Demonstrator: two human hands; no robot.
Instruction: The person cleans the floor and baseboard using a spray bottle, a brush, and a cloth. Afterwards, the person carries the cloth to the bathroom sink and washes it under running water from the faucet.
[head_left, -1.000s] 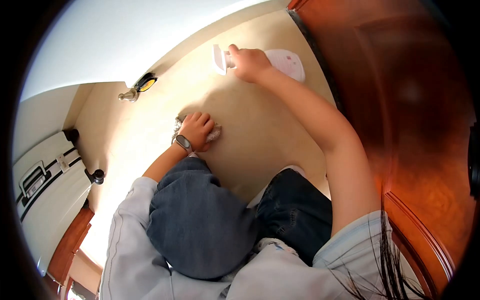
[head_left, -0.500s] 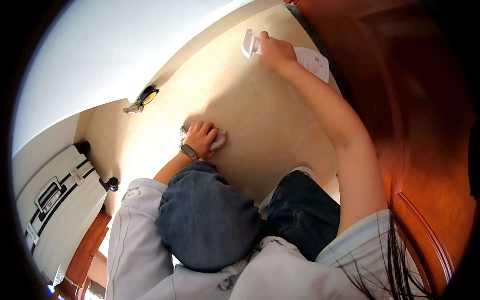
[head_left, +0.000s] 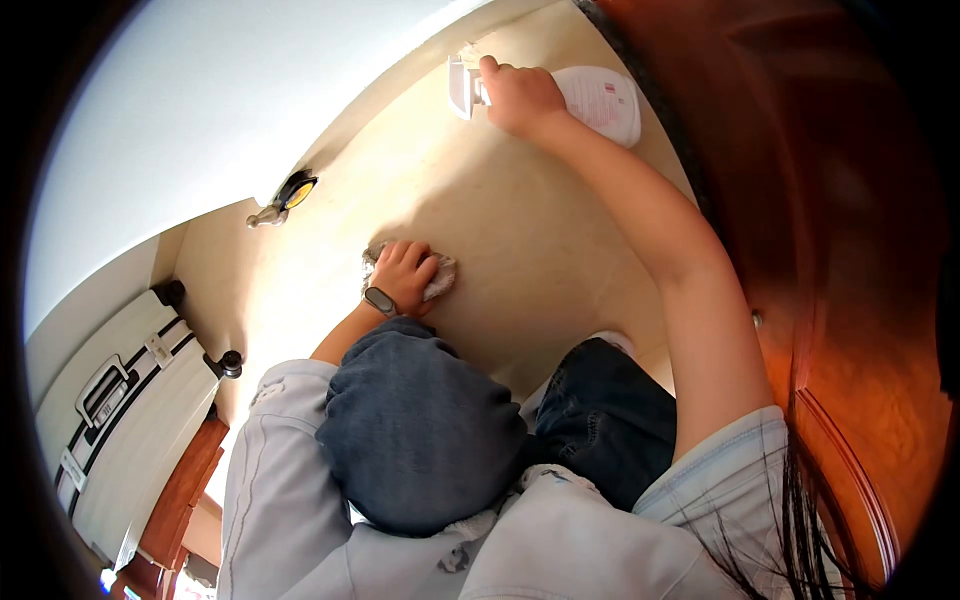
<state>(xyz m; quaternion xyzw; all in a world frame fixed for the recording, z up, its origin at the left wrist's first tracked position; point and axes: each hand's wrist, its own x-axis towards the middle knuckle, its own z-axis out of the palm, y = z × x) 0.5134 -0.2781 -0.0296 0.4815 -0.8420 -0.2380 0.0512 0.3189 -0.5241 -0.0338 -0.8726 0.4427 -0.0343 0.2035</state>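
My right hand (head_left: 525, 98) is wrapped around the neck of a white spray bottle (head_left: 603, 105), whose nozzle head points left toward the base of the white wall. The bottle lies nearly sideways in my view, with small print on its body. Lower down, my left hand (head_left: 403, 275) presses a crumpled, light-patterned cloth (head_left: 440, 280) against the beige floor (head_left: 500, 230). Its fingers are curled over the cloth, and a dark band sits on that wrist. Part of the cloth is hidden under the palm.
A metal door stop (head_left: 268, 214) with a black-and-yellow round object (head_left: 298, 188) stands by the white wall (head_left: 200, 100). At left is a white suitcase (head_left: 130, 410) on black wheels. A reddish wooden door (head_left: 800, 200) runs along the right.
My right hand has moved left with the spray bottle, bringing its nozzle closer to the wall base. My left hand and the cloth have hardly shifted.
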